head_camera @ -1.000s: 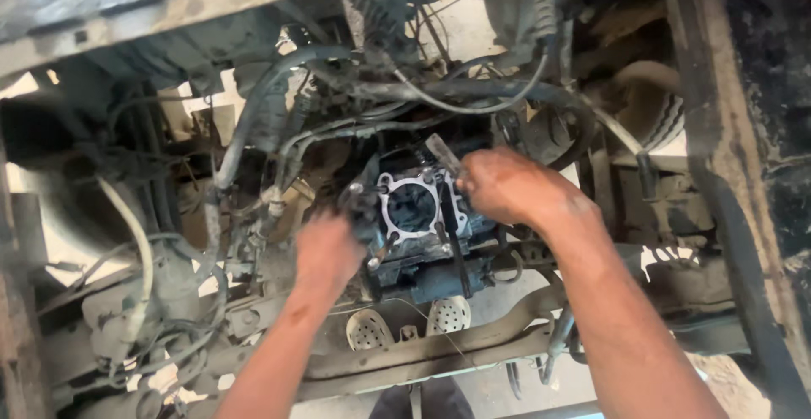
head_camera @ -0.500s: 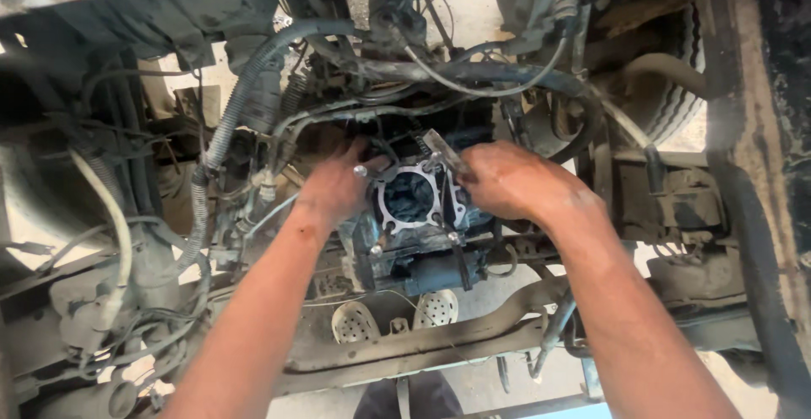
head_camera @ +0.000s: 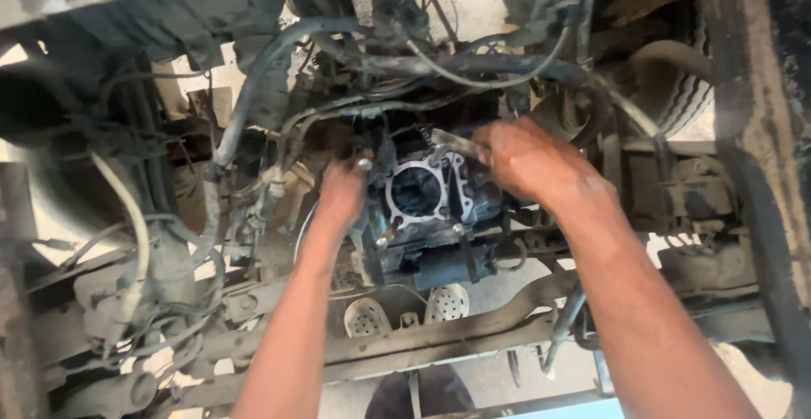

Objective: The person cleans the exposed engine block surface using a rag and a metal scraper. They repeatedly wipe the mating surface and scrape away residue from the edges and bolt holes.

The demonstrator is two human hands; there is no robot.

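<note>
Engine block (head_camera: 435, 216), dark and greasy with a round open bore ringed by a pale metal face, sits between the two hands in the middle of the vehicle's underside. On its left edge the left hand (head_camera: 340, 193) is curled, fingertips pinched around a small bright stud (head_camera: 364, 164) at the block's upper left corner. At the upper right corner the right hand (head_camera: 528, 159) is closed around a flat metal tool (head_camera: 452, 141), whose shiny end pokes out toward the bore, just above the pale face. Below the hands, two perforated foot pedals (head_camera: 410, 311) hang side by side, just above a rusty crossbar (head_camera: 473, 334) running across. Above the hands, grey hoses (head_camera: 279, 56) and thin cables loop over the block. Far right of the right hand, a tyre (head_camera: 684, 89) shows behind a dark frame rail (head_camera: 752, 132).
</note>
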